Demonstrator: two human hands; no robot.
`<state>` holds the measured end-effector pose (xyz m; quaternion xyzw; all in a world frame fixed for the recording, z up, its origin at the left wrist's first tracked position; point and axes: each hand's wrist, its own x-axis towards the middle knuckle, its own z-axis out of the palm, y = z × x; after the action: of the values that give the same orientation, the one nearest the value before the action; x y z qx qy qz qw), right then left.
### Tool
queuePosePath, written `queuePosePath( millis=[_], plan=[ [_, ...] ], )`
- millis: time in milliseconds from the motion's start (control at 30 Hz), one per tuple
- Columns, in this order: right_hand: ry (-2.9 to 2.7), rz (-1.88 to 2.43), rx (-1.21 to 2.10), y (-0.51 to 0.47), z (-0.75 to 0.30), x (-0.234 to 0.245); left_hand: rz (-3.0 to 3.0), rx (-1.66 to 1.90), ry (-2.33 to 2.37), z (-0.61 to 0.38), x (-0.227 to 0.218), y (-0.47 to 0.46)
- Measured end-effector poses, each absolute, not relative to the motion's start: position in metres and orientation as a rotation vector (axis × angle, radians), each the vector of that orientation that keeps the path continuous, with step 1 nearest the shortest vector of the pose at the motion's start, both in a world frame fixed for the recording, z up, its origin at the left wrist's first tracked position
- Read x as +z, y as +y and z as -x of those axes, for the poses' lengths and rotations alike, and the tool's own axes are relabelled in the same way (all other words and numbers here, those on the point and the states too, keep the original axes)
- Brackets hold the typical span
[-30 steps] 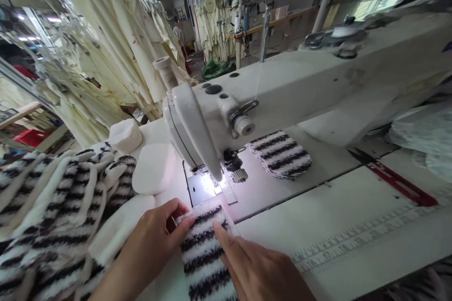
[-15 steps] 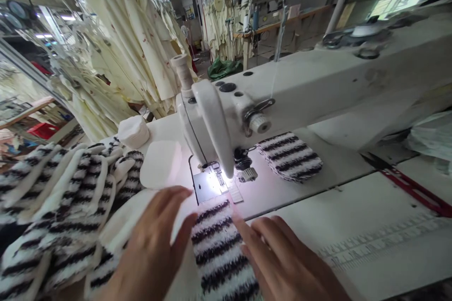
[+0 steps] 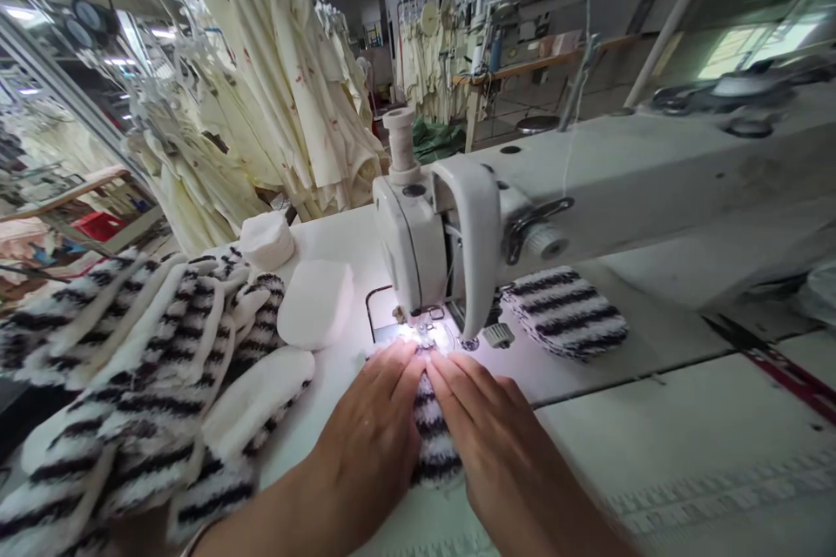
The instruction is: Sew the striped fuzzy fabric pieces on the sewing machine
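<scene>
Striped fabric (image 3: pixel 434 435) at the left end of the sewing machine (image 3: pixel 614 170) is pressed by left hand (image 3: pixel 369 439) and right hand (image 3: pixel 496 426), fingers bunched; whether pinching cannot be told. Fingers could be pricked if slid farther.

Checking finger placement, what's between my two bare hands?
In the head view, a fluffy dark-and-white striped fabric piece shows between your left hand and right hand.

Machine head (image 3: pixel 401 235) beyond fingers (image 3: pixel 394 365); pile leftward (image 3: pixel 140 392)
</scene>
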<state>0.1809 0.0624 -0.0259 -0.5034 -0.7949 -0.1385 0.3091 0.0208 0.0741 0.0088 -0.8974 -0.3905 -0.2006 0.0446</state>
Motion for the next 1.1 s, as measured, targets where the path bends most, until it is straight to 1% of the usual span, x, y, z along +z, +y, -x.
queuePosePath(
  millis=[167,267,367,433,500,567,667,933,1100],
  plan=[
    [-2.18,1.306,-0.449,0.062,-0.188,-0.022,2.753,-0.604,-1.187,-0.02,0.005,0.076],
    [-2.243,1.27,-0.396,0.062,-0.194,-0.026,2.753,-0.649,-1.165,-0.021,0.004,0.078],
    [-2.332,1.171,-0.21,0.067,-0.205,-0.022,2.778,-0.677,-1.154,-0.019,0.011,0.078],
    [-2.373,1.087,-0.002,0.073,-0.214,-0.012,2.811,-0.722,-1.18,-0.015,0.021,0.075],
    [-2.389,0.997,0.191,0.077,-0.222,0.001,2.856,-0.767,-1.309,-0.008,0.032,0.07],
    [-2.409,0.935,0.275,0.079,-0.226,0.01,2.915,-0.745,-1.492,-0.002,0.038,0.066],
    [-2.434,0.915,0.227,0.079,-0.226,0.012,2.996,-0.637,-1.645,0.003,0.037,0.061],
    [-2.354,0.913,0.18,0.082,-0.222,0.012,3.024,-0.672,-1.61,-0.004,0.033,0.063],
    [-2.356,0.946,0.147,0.075,-0.224,0.013,3.022,-0.62,-1.575,-0.002,0.032,0.062]
  ],
)
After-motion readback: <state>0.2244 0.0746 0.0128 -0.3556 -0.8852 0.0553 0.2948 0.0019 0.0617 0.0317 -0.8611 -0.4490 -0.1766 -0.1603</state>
